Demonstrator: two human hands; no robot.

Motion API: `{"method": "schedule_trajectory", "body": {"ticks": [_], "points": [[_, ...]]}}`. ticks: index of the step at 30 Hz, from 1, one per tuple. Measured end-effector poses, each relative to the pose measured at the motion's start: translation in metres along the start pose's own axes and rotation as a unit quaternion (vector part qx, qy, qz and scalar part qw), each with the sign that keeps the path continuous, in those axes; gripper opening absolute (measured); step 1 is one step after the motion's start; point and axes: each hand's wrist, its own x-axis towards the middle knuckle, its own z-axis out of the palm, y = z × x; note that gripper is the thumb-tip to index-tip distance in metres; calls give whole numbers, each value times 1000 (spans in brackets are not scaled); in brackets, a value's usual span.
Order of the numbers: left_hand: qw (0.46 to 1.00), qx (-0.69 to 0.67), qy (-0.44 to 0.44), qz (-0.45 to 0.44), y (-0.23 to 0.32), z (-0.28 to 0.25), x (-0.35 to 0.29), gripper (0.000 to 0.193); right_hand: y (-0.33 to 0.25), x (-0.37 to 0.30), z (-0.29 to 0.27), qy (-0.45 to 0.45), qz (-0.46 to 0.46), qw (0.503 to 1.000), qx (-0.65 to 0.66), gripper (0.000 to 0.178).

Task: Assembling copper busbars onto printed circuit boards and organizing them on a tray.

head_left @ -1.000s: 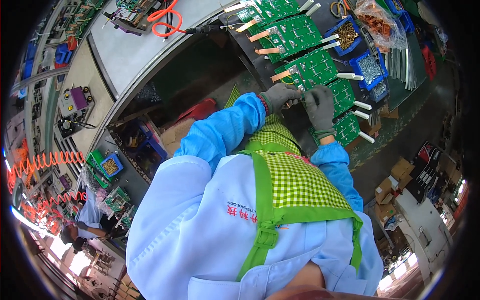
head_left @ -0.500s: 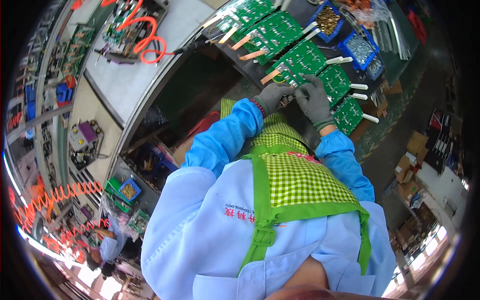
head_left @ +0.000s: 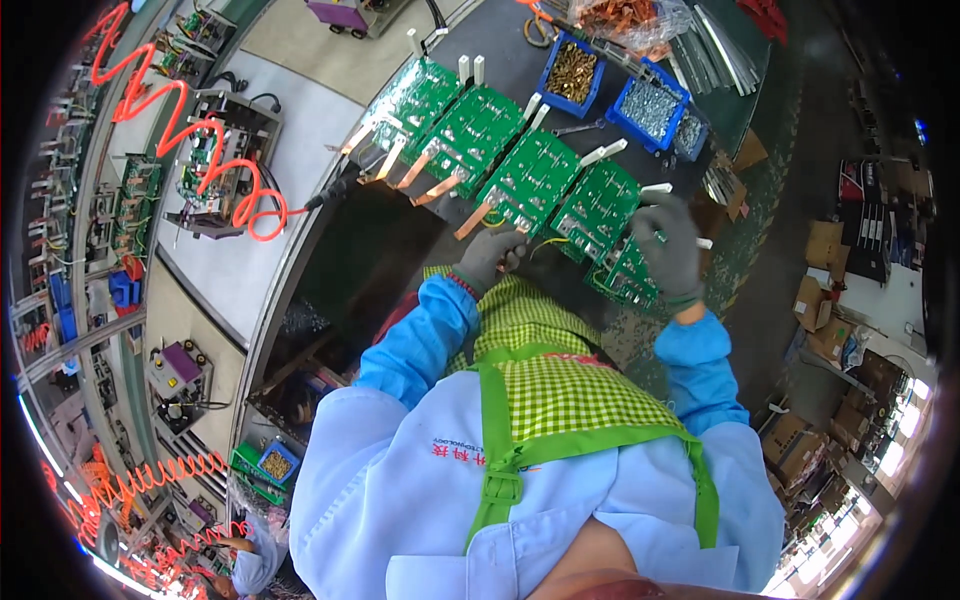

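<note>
Green circuit boards (head_left: 530, 170) lie in a slanting row along the bench edge. Copper strips (head_left: 472, 221) stick out from the near side of several, and white posts (head_left: 603, 153) from their far side. My left hand (head_left: 488, 258), in a grey glove, is closed beside the near edge of the middle board; whatever its curled fingers hold is hidden. My gloved right hand (head_left: 672, 250) hovers over the rightmost board (head_left: 630, 272) and covers part of it. Blur hides how its fingers are set. A yellow wire (head_left: 553, 241) loops out near the fourth board.
Blue bins of brass-coloured parts (head_left: 572, 75) and silver fasteners (head_left: 650, 107) stand behind the boards, a wrench (head_left: 580, 128) near them. Metal strips (head_left: 715, 50) lie at the back right. A coiled orange hose (head_left: 205, 150) hangs at the left. Cartons (head_left: 822, 245) stand on the right.
My hands, close together before, are now apart: the left has drawn back left, the right has moved right over the last board. The view has shifted, so the boards sit lower and further left.
</note>
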Motion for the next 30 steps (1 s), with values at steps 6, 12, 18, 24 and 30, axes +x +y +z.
{"method": "schedule_trajectory", "body": {"ticks": [6,12,18,24,30], "points": [[990,-113,65,-48,8,21,-22,18,95,85,-82,101,-47,991,-69,17],[937,-342,73,-17,-94,-32,-46,20,169,227,-72,40,-107,987,-113,34],[929,-252,270,-29,-111,55,-60,19,268,364,-22,-5,-150,971,-189,33],[908,-326,262,-33,-135,88,-42,19,319,399,39,-278,52,896,-342,34],[910,-319,263,-30,-130,85,-26,23,342,384,42,-468,36,787,-401,40]]}}
